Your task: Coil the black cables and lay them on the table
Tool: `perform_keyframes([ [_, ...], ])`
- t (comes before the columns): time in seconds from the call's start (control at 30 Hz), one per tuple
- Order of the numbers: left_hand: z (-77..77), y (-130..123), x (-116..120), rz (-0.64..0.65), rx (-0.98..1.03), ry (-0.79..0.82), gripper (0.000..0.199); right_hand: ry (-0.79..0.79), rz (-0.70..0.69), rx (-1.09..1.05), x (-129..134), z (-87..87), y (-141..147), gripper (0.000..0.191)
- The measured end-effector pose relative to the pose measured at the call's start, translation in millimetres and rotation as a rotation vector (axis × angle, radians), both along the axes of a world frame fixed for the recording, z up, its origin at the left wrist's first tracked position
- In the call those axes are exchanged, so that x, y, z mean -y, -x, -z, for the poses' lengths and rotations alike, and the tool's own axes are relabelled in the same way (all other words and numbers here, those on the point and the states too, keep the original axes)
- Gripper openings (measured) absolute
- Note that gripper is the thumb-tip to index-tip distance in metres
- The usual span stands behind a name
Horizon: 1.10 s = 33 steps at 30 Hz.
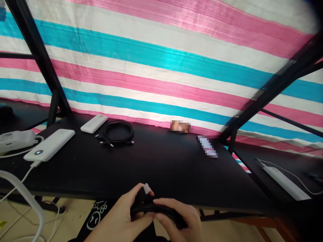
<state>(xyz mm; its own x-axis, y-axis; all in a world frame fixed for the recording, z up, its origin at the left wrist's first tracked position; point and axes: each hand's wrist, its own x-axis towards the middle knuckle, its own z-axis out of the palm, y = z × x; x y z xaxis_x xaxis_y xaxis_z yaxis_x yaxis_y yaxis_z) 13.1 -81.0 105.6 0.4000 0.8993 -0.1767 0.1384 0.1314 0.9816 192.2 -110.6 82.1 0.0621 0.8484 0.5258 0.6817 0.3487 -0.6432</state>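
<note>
My left hand [126,215] and my right hand [180,215] are together at the table's front edge, both closed around a bundled black cable [161,209]. A pale plug end [146,189] sticks up from the bundle by the left fingers. Farther back on the black table [156,164] lies a coiled black cable [118,131] with several plug ends showing. A small white power bank [94,123] lies beside that coil.
At left are a larger white power bank [50,144] with a cable plugged in and a white power strip [16,140]. Blurred items lie at the back right. Another white device [286,181] rests far right. Black frame bars rise at both sides.
</note>
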Motion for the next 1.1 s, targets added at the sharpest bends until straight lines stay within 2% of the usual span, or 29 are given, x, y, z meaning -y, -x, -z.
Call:
perform_keyframes([
  [0.1,5.0,4.0,5.4,0.044,-0.073,0.097,0.031,-0.045,-0.053,0.061,-2.7,0.5,-9.4,0.015],
  [0.23,13.1,5.6,9.8,-0.022,-0.156,0.202,0.038,0.017,-0.039,-0.017,-4.4,-3.4,-13.7,0.012],
  [0.33,12.0,3.9,10.4,0.005,-0.037,0.332,0.046,-0.005,-0.093,-0.132,-7.2,-10.4,-10.0,0.019],
  [0.43,6.7,2.6,11.4,0.009,0.08,0.407,0.041,-0.074,-0.196,-0.145,-11.0,-17.0,-6.8,0.021],
  [0.57,6.2,3.0,13.7,-0.033,0.045,0.383,0.028,0.004,-0.317,-0.091,-12.0,-19.4,-0.9,0.015],
  [0.67,11.6,2.4,13.4,-0.09,-0.023,0.231,0.021,0.062,-0.372,-0.063,-10.3,-17.9,5.7,0.014],
  [0.73,12.9,0.7,12.6,-0.103,-0.048,0.164,0.022,0.087,-0.35,-0.115,-9.5,-16.7,8.3,0.011],
  [0.8,9.7,-2.2,12.6,-0.116,-0.047,0.153,0.022,0.131,-0.281,-0.198,-9.3,-15.6,7.5,0.017],
  [0.9,-0.2,-6.4,14.2,-0.233,0.021,0.173,0.023,0.198,-0.187,-0.283,-8.2,-11.9,0.6,0.024],
  [1.0,-4.6,-6.2,15.1,-0.401,0.122,0.277,0.03,0.286,-0.13,-0.317,-3.0,-2.8,-8.8,0.028],
  [1.1,2.8,-2.6,11.4,-0.487,0.311,0.388,0.038,0.371,0.055,-0.569,4.4,10.2,-11.7,0.027],
])
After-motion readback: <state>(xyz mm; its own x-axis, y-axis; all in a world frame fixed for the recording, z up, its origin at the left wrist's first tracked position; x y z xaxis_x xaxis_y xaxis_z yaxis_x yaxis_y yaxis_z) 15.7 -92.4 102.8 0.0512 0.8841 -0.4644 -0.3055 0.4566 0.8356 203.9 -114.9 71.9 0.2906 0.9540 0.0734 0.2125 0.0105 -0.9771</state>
